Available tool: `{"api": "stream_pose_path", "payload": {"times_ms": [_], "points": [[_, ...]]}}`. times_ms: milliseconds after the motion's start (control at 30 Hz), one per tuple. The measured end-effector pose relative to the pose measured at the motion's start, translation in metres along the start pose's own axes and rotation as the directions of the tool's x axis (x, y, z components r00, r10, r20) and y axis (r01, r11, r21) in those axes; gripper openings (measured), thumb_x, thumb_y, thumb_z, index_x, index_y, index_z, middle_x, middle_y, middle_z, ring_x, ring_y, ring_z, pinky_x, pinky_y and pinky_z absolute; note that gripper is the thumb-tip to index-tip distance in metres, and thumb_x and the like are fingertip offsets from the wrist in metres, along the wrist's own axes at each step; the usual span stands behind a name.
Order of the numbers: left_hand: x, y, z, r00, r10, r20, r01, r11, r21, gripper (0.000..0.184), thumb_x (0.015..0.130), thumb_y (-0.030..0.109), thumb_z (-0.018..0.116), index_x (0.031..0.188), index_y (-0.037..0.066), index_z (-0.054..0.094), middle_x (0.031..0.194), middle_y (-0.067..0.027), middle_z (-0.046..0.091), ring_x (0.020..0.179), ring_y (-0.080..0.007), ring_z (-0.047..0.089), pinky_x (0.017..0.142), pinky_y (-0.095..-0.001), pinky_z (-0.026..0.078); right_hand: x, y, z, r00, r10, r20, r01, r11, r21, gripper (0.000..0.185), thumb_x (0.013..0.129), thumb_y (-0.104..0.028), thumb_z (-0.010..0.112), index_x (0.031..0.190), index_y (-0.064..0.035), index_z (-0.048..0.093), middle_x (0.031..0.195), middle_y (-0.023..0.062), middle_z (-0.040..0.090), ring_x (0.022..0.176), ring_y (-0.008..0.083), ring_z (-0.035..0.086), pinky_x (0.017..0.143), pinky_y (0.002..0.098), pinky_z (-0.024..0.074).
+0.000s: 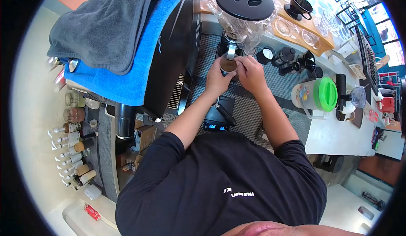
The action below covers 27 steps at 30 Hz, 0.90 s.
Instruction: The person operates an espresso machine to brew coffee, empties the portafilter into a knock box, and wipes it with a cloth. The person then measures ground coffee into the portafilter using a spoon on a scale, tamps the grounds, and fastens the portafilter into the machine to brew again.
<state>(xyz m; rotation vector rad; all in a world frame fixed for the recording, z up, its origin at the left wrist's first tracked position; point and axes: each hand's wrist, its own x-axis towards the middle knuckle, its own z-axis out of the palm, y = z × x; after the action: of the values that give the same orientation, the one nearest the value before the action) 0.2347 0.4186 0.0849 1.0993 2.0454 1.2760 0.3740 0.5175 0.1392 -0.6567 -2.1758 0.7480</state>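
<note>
My left hand [216, 80] is wrapped around a small cup [229, 72] with brown coffee grounds inside. The cup sits right under the metal spout [231, 51] of a black coffee grinder [223, 45]. At the cup's right rim, my right hand [251, 72] has its fingers curled; what they pinch, if anything, is hidden. Nearer my body, a portafilter [226, 114] with a black handle rests on a black digital scale [216, 125] with lit blue digits.
An espresso machine [171, 45] draped with blue [127, 86] and grey towels [99, 28] stands left. To the right are a green-lidded pitcher [325, 94], black brewing gear [284, 57] and a wooden shelf [302, 35]. Plastic wrap [258, 28] surrounds the grinder's top. Several bottles [72, 147] line the far left.
</note>
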Motion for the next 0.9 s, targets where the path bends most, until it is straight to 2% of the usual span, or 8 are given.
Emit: {"api": "stream_pose_path", "payload": {"times_ms": [133, 233, 333, 433, 533, 633, 733, 900], "points": [[0.001, -0.001, 0.000, 1.000, -0.002, 0.003, 0.002, 1.000, 0.031, 0.080, 0.088, 0.026, 0.094, 0.154, 0.004, 0.055, 0.144, -0.0196, 0.072, 0.134, -0.0371, 0.070, 0.112, -0.0471, 0.055, -0.005, 0.009, 0.003, 0.995, -0.090, 0.037, 0.093, 0.992, -0.091, 0.019, 0.098, -0.008, 0.069, 0.112, 0.0005, 0.078, 0.096, 0.0206, 0.074, 0.088, 0.0422, 0.074, 0.079, 0.0491, 0.0614], [0.001, 0.003, 0.000, 1.000, -0.011, -0.006, 0.011, 1.000, 0.028, 0.078, 0.088, 0.024, 0.094, 0.153, 0.004, 0.056, 0.143, -0.0197, 0.073, 0.134, -0.0373, 0.070, 0.112, -0.0474, 0.055, -0.005, 0.029, 0.014, 0.994, 0.017, 0.105, -0.005, 0.994, -0.106, 0.020, 0.098, -0.011, 0.068, 0.111, 0.0002, 0.079, 0.097, 0.0216, 0.076, 0.092, 0.0423, 0.076, 0.081, 0.0486, 0.0620], [0.000, 0.004, -0.001, 1.000, -0.018, -0.001, 0.018, 1.000, 0.015, 0.077, 0.087, 0.023, 0.093, 0.152, 0.004, 0.055, 0.143, -0.0201, 0.072, 0.134, -0.0391, 0.068, 0.113, -0.0484, 0.054, -0.002, 0.034, 0.018, 0.977, 0.212, 0.024, -0.211, 0.976, -0.050, 0.022, 0.099, -0.012, 0.070, 0.113, 0.0016, 0.080, 0.098, 0.0226, 0.079, 0.089, 0.0335, 0.080, 0.079, 0.0423, 0.0624], [0.002, 0.002, -0.003, 0.999, -0.033, 0.029, 0.033, 0.999, 0.013, 0.077, 0.087, 0.021, 0.092, 0.152, 0.005, 0.054, 0.146, -0.0203, 0.069, 0.137, -0.0418, 0.065, 0.115, -0.0502, 0.052, 0.002, 0.021, 0.008, 0.961, 0.274, -0.019, -0.275, 0.960, -0.047, 0.022, 0.099, -0.013, 0.068, 0.110, 0.0004, 0.081, 0.100, 0.0252, 0.080, 0.091, 0.0422, 0.079, 0.083, 0.0465, 0.0631], [0.002, -0.001, -0.001, 1.000, -0.022, 0.023, 0.022, 1.000, 0.016, 0.077, 0.087, 0.023, 0.093, 0.152, 0.004, 0.055, 0.144, -0.0203, 0.070, 0.136, -0.0409, 0.066, 0.114, -0.0495, 0.053, -0.003, 0.020, 0.005, 0.988, 0.110, -0.107, -0.112, 0.994, -0.013, 0.021, 0.099, -0.011, 0.069, 0.110, 0.0012, 0.081, 0.098, 0.0251, 0.079, 0.088, 0.0417, 0.079, 0.080, 0.0462, 0.0632], [0.002, -0.008, 0.003, 1.000, 0.009, -0.007, -0.009, 0.999, 0.047, 0.077, 0.087, 0.025, 0.094, 0.151, 0.004, 0.057, 0.140, -0.0204, 0.074, 0.132, -0.0393, 0.070, 0.111, -0.0480, 0.055, -0.008, 0.011, 0.003, 0.977, 0.177, -0.116, -0.176, 0.984, 0.018, 0.019, 0.098, -0.010, 0.070, 0.109, 0.0015, 0.080, 0.097, 0.0243, 0.080, 0.089, 0.0409, 0.079, 0.081, 0.0458, 0.0633], [0.004, -0.008, 0.003, 1.000, -0.004, 0.016, 0.003, 0.998, 0.058, 0.078, 0.087, 0.024, 0.093, 0.152, 0.004, 0.055, 0.141, -0.0202, 0.072, 0.133, -0.0404, 0.068, 0.111, -0.0490, 0.054, -0.011, 0.015, 0.012, 0.974, 0.217, -0.060, -0.218, 0.976, -0.015, 0.019, 0.100, -0.009, 0.071, 0.112, 0.0018, 0.081, 0.096, 0.0220, 0.080, 0.083, 0.0323, 0.080, 0.076, 0.0388, 0.0620], [0.003, -0.007, 0.003, 0.999, -0.031, 0.030, 0.028, 0.995, 0.097, 0.080, 0.088, 0.023, 0.092, 0.155, 0.006, 0.052, 0.145, -0.0201, 0.069, 0.136, -0.0425, 0.065, 0.113, -0.0513, 0.052, -0.004, 0.020, 0.020, 0.992, 0.079, 0.100, -0.082, 0.996, 0.022, 0.019, 0.098, -0.009, 0.070, 0.111, 0.0024, 0.080, 0.101, 0.0247, 0.079, 0.092, 0.0405, 0.079, 0.082, 0.0431, 0.0630]]}}
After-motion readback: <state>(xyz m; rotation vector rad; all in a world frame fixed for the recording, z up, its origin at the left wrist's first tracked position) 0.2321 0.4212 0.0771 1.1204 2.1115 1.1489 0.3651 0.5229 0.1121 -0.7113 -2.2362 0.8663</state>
